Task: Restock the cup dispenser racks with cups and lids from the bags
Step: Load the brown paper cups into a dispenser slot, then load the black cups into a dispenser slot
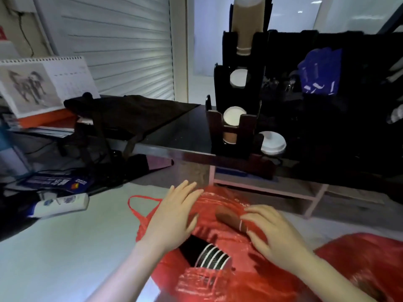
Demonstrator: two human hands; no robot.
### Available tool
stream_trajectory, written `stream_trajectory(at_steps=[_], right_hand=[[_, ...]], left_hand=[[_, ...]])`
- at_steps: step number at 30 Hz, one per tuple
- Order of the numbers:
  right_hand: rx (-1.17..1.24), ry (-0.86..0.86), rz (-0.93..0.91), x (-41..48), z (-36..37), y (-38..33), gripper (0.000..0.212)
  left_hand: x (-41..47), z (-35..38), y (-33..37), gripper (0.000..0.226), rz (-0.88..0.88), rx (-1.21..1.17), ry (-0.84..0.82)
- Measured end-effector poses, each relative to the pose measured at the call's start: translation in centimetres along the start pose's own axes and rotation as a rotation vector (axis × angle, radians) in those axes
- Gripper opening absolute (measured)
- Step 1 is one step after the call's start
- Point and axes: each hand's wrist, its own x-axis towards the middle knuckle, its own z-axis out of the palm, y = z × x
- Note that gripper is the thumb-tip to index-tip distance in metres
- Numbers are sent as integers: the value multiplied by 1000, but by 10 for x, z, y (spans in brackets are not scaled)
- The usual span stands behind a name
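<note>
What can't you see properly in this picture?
All from the head view:
- Black cups: the red bag and the left hand hide part of the stack, so they cannot be counted.
- Tall cup stack in the rack: cut off by the top edge.
- Calendar: numbers too blurred to read.
- Brown cups: the right hand covers one end.

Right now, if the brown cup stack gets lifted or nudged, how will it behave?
The brown cup stack looks like nested paper cups: probably light, fairly stiff. Lying tapered on its side, it may roll on the slick red bag. Gripped only at its rim end by the right hand, cups could slide apart.
</note>
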Motion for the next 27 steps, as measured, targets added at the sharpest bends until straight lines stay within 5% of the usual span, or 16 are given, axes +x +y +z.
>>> stream_trajectory(at_steps=[9,17,20,27], right_hand=[[270,-143,389,7,72,-40,27],[300,-607,433,38,110,-57,87],[359,-709,425,33,109,-54,86],[299,-406,508,34,72,-43,68]], left_hand=[[-50,69,-20,49,-195,-107,-249],[-67,71,-34,68,-292,-151,-267],[-77,67,-46,81,-343,-147,-321],[-90,64,-58,93,-507,-133,-505]])
